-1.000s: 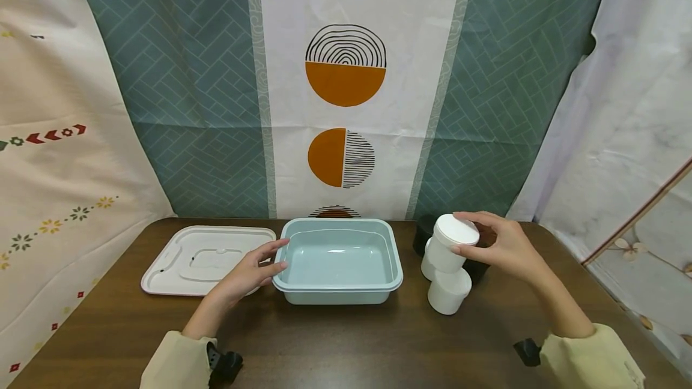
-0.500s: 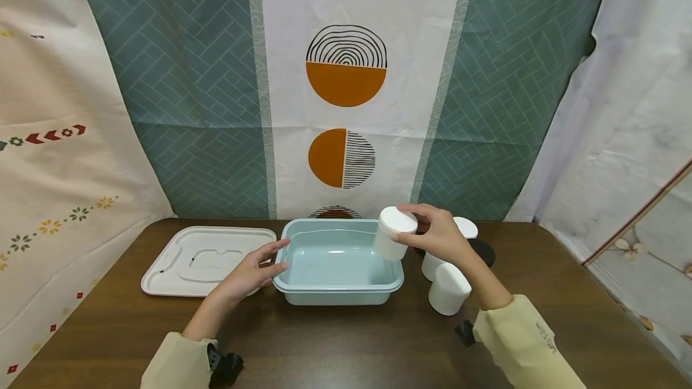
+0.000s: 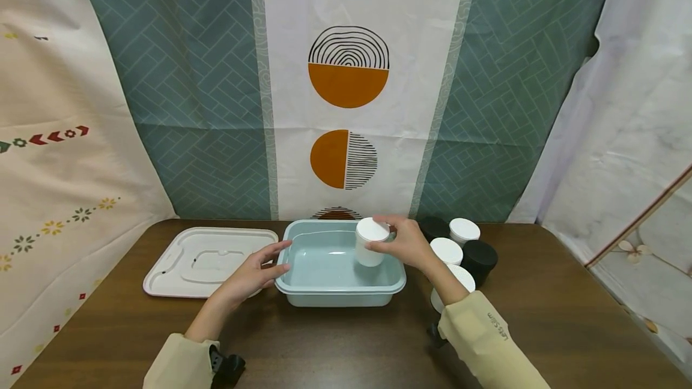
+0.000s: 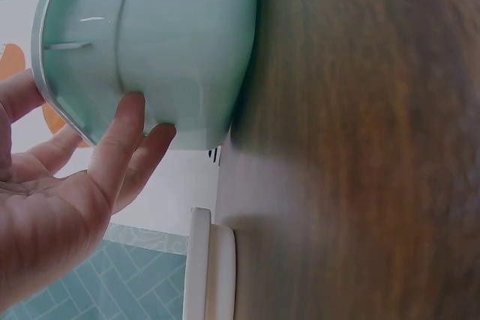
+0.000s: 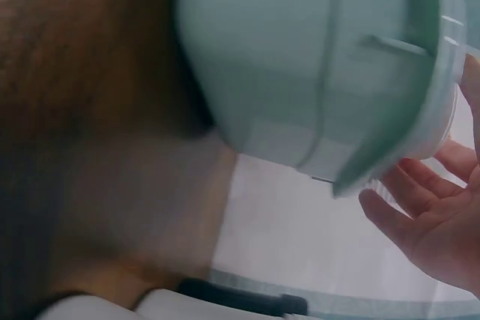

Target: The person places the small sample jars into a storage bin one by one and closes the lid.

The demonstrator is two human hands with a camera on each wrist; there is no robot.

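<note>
A white lidded jar [image 3: 370, 245] is inside the right part of a pale blue-green plastic basin [image 3: 340, 300]. My right hand [image 3: 406, 244] grips the jar near its lid, thumb in front and fingers behind. In the right wrist view the basin wall [image 5: 262, 73] hides most of the jar. My left hand [image 3: 253, 272] rests against the basin's left rim with its fingers extended. Its fingertips [image 4: 131, 106] touch the outer wall in the left wrist view. Whether the jar touches the basin floor, I cannot tell.
A white lid [image 3: 208, 260] lies flat left of the basin. To the right stand several jars, white [image 3: 446, 251] and black [image 3: 479, 260], partly behind my right forearm. All rest on a brown wooden table [image 3: 324, 347], with patterned cloth [image 3: 346, 89] hanging behind.
My right hand has carried the white jar left from the group of jars, over the basin's right rim and down inside. My left hand has stayed at the left rim.
</note>
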